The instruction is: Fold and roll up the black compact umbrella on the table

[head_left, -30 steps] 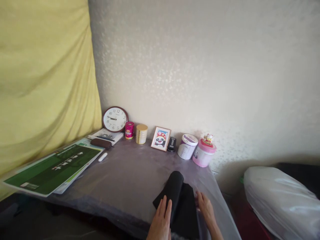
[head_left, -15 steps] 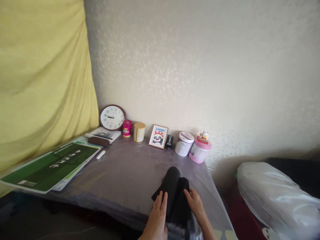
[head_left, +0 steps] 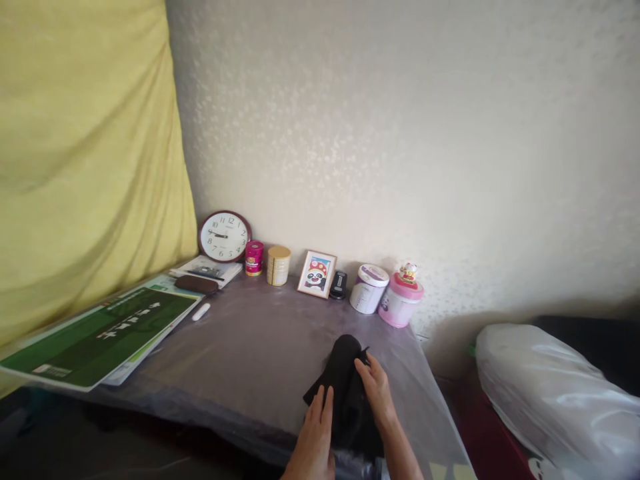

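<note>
A black folded cloth [head_left: 345,373] lies near the front right of the table, with a rounded fold at its far end. My left hand [head_left: 316,427] rests on its left side, fingers stretched out. On the right side, my right hand [head_left: 375,390] pinches the cloth's far right edge between thumb and fingers and bends it inward. The cloth's near end is partly hidden by my hands and forearms.
Along the wall stand a clock [head_left: 225,237], a pink can [head_left: 254,259], a yellow-lidded tin [head_left: 279,266], a panda picture frame [head_left: 317,273] and two lidded tubs [head_left: 369,290]. Green printed sheets [head_left: 100,340] cover the table's left. A plastic-wrapped bundle [head_left: 555,393] sits right.
My right hand has moved up and left, folding the right part of the black cloth inward. My left hand has stayed almost in place.
</note>
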`<control>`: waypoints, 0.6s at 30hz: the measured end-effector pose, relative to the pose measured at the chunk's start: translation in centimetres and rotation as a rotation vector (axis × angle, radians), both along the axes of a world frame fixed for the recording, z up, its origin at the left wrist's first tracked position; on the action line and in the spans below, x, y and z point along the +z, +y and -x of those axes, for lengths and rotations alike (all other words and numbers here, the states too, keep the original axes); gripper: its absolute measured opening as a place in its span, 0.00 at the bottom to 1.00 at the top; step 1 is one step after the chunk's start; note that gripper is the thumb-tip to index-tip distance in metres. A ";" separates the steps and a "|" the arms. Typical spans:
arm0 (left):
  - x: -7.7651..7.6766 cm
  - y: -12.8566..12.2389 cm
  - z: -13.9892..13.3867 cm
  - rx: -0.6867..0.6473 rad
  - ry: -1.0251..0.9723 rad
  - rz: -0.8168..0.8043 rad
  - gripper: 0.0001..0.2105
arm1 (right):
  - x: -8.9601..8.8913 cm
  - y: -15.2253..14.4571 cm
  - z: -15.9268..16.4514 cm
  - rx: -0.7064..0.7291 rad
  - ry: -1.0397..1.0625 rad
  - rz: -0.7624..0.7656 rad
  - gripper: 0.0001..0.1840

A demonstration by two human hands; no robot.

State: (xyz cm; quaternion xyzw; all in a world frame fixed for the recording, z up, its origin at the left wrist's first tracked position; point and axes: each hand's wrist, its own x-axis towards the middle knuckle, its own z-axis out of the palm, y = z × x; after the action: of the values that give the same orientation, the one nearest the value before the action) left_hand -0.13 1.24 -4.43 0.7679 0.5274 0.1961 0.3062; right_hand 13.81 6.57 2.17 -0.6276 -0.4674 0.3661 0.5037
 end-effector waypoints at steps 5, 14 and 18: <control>-0.4 0.3 -0.1 -0.006 0.049 -0.050 0.50 | -0.1 0.8 1.1 0.021 -0.011 -0.020 0.37; -0.1 0.8 -0.3 -0.052 0.169 -0.044 0.39 | -2.7 3.4 2.5 0.071 -0.240 0.088 0.28; -0.5 0.6 0.3 -0.046 0.231 -0.089 0.39 | -3.1 4.1 2.7 0.124 -0.427 0.129 0.25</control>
State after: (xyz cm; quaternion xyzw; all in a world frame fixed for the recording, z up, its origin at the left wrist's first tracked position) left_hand -0.45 1.81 -4.91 0.8100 0.5322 0.1228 0.2134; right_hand 11.08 10.63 -0.94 -0.6916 -0.5767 0.2845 0.3289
